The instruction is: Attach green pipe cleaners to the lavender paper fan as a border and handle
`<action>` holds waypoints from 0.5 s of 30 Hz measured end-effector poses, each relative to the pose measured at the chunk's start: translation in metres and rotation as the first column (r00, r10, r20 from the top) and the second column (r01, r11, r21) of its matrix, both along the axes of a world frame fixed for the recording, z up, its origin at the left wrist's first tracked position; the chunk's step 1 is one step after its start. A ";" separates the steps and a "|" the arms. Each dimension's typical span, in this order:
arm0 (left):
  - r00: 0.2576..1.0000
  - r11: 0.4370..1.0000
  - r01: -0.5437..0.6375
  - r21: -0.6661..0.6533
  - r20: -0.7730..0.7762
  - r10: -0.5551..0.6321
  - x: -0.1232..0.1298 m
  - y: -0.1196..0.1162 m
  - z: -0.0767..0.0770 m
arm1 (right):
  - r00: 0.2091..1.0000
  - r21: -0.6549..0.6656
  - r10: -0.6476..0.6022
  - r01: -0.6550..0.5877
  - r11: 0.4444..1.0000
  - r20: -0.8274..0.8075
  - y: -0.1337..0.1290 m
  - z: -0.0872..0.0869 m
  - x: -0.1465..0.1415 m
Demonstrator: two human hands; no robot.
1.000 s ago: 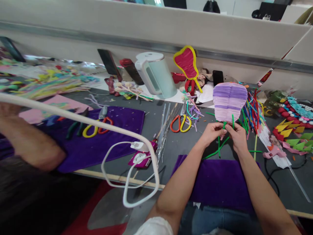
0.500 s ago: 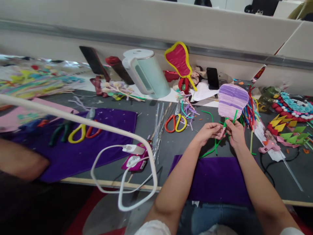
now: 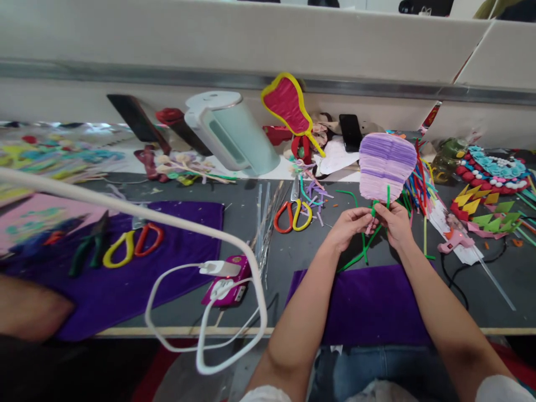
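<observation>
A fan-shaped piece [image 3: 387, 167] with lilac, purple and pink stripes stands upright above my two hands. My left hand [image 3: 354, 226] is closed in a pinch on its short pink handle, below the striped part. At the top of that handle, my right hand [image 3: 393, 223] pinches a green pipe cleaner [image 3: 373, 209] that wraps round it. One green end sticks up in front of the stripes. More green pipe cleaners [image 3: 358, 259] lie crossed on the table beneath my hands. A folded purple cloth [image 3: 374, 307] lies between my forearms.
Scissors [image 3: 293, 215] and thin wires [image 3: 270, 229] lie left of my hands. A pink glue gun [image 3: 456, 241] rests at the right. Behind stand a kettle [image 3: 234, 131] and a phone [image 3: 350, 132]. A white cable [image 3: 234, 240] arches across the left; another person's arm [image 3: 33, 307] is there.
The view has shifted a little, so most things sit further left. My hands keep hold of the striped piece, and the green pipe cleaner sits closer round the handle's top.
</observation>
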State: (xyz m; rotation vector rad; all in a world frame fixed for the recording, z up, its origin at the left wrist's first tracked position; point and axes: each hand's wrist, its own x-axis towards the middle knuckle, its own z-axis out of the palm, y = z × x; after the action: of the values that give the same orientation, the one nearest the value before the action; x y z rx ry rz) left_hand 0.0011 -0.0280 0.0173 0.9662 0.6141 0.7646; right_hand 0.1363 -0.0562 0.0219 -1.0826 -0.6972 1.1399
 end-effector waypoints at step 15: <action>0.933 0.931 -0.352 -0.094 0.040 0.357 -0.003 0.012 0.000 | 0.841 0.132 0.059 -0.154 0.979 0.538 -0.003 -0.011 -0.005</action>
State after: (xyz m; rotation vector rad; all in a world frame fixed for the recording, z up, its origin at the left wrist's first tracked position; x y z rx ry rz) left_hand -0.0022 -0.0163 0.0171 0.7592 0.7777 1.0746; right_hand 0.1311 -0.0592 0.0109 -1.2346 -1.2856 0.8475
